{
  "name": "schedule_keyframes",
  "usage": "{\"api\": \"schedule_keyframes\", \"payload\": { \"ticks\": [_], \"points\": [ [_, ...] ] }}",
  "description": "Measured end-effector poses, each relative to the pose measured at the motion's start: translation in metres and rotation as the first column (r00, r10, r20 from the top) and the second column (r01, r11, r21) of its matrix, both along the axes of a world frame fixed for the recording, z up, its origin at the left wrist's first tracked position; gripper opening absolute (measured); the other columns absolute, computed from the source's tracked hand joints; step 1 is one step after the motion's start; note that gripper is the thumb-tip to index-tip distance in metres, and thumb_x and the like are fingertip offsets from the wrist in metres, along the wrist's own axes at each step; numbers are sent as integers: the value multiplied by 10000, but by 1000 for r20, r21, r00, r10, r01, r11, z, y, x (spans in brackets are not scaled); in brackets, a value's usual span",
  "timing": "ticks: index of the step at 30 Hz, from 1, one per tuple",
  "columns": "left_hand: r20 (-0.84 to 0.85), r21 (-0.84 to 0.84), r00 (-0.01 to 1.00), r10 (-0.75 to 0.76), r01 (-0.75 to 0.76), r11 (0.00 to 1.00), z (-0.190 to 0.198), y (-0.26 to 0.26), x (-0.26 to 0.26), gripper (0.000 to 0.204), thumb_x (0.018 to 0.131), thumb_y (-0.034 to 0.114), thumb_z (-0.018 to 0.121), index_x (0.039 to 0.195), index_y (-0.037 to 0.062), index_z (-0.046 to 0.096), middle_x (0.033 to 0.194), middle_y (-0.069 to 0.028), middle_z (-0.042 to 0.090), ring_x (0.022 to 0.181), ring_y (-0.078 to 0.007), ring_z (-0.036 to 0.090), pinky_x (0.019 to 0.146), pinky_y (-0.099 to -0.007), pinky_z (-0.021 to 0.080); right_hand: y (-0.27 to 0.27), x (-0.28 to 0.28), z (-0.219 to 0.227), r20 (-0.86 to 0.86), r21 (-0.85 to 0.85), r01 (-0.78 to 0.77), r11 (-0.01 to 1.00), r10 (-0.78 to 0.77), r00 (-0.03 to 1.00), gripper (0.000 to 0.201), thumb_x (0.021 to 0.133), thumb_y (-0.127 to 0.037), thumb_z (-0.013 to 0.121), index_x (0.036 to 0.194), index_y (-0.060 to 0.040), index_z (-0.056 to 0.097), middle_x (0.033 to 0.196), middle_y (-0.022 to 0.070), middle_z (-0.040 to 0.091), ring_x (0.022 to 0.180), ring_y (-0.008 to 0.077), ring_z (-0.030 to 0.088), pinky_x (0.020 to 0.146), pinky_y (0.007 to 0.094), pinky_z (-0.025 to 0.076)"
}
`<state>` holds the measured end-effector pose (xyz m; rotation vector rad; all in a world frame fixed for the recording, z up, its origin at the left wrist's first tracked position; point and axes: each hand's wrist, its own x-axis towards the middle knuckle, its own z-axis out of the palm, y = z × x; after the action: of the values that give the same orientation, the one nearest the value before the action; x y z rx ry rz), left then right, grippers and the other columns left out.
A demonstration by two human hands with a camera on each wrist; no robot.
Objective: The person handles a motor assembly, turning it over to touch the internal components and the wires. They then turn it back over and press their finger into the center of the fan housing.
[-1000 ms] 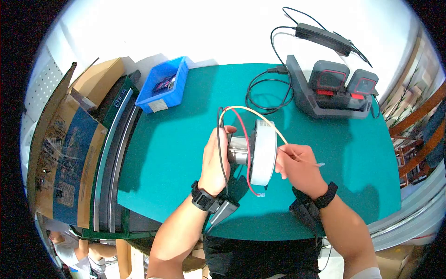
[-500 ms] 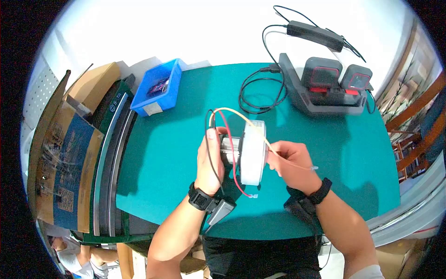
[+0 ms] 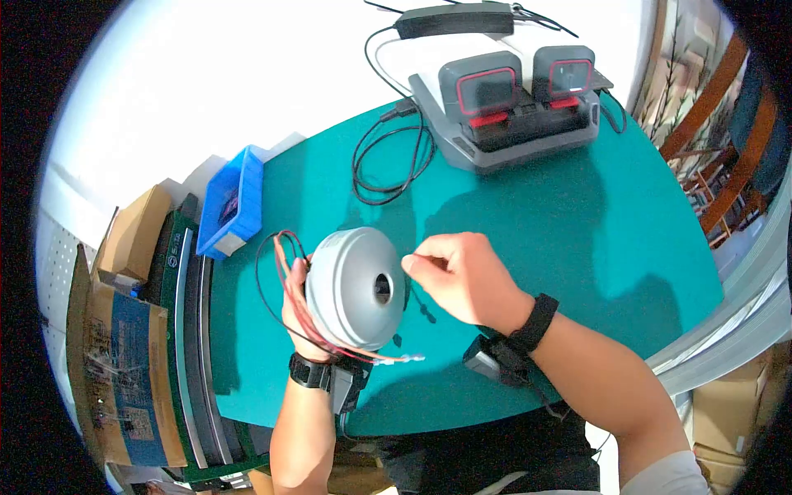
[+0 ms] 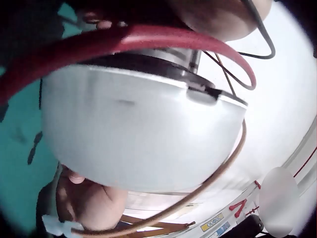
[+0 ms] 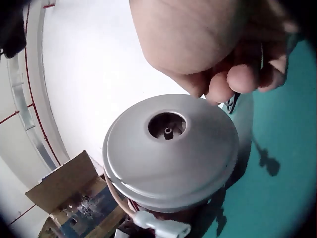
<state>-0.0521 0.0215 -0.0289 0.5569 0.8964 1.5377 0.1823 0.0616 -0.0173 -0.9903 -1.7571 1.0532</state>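
The left hand [image 3: 297, 323] grips a round silver motor unit [image 3: 351, 289] from its left and rear, mostly hidden behind it. Its domed face, with a central hole, is turned up and right; the right wrist view shows metal inside the hole of the unit [image 5: 171, 163]. Red, black and tan wires [image 3: 294, 307] loop round its left side, their clear-sleeved ends below it. One connector [image 5: 163, 225] hangs under the rim. Just right of the unit is the right hand [image 3: 478, 280], apart from it, fingers curled, thumb near the index finger; nothing is clearly visible in its grip.
A dual-battery charger [image 3: 528, 124] stands at the back right, its coiled black cable [image 3: 388, 177] to its left. On the left are a blue bin [image 3: 233, 202], cardboard boxes [image 3: 128, 363] and dark cases. The green tabletop [image 3: 528, 239] extends right of the hands.
The left hand has turned the unit so its domed face now shows, and the wires have swung left and below. The right hand has let go of the tan wire. The head view has shifted right.
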Motion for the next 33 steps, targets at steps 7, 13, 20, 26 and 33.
{"api": "schedule_keyframes", "payload": {
  "ticks": [7,13,20,26,33],
  "points": [
    [-37,89,999,13,-10,996,-24,-3,-25,478,1016,363,366,1423,112,377,1362,-156,525,1169,-302,584,970,-442,511,-12,-6,0,-84,184,-70,981,86,993,158,849,-158,650,768,-23,653,685,180,625,624,353,628,561,420,484],
    [-240,222,962,133,-79,972,-39,-6,-28,436,1018,339,397,1371,86,435,1313,-146,559,1147,-295,594,979,-440,506,-21,-14,0,-55,435,-20,900,48,997,86,828,-154,657,845,-70,651,756,106,639,699,318,644,614,427,527],
    [-484,293,800,354,-232,927,-14,-8,8,370,997,344,485,1125,21,611,1082,-114,669,996,-242,645,869,-383,526,-16,-16,-7,7,488,-52,872,56,998,62,819,-106,673,859,-59,665,741,99,638,640,293,628,556,381,505],
    [-38,196,997,72,-63,979,-28,-5,-11,399,980,365,510,1211,47,583,1140,-125,652,1036,-254,634,917,-373,511,-17,-21,-5,-34,357,-6,934,20,999,164,860,-165,628,748,-46,609,685,173,622,634,376,622,563,461,496],
    [26,187,1000,-2,-3,982,-5,-8,3,548,989,418,387,1343,8,474,1289,-191,574,1138,-314,599,978,-454,508,-3,-3,0,-170,193,189,963,-157,973,247,869,-168,649,678,-21,595,645,198,604,590,388,610,513,438,470]
  ]
}}
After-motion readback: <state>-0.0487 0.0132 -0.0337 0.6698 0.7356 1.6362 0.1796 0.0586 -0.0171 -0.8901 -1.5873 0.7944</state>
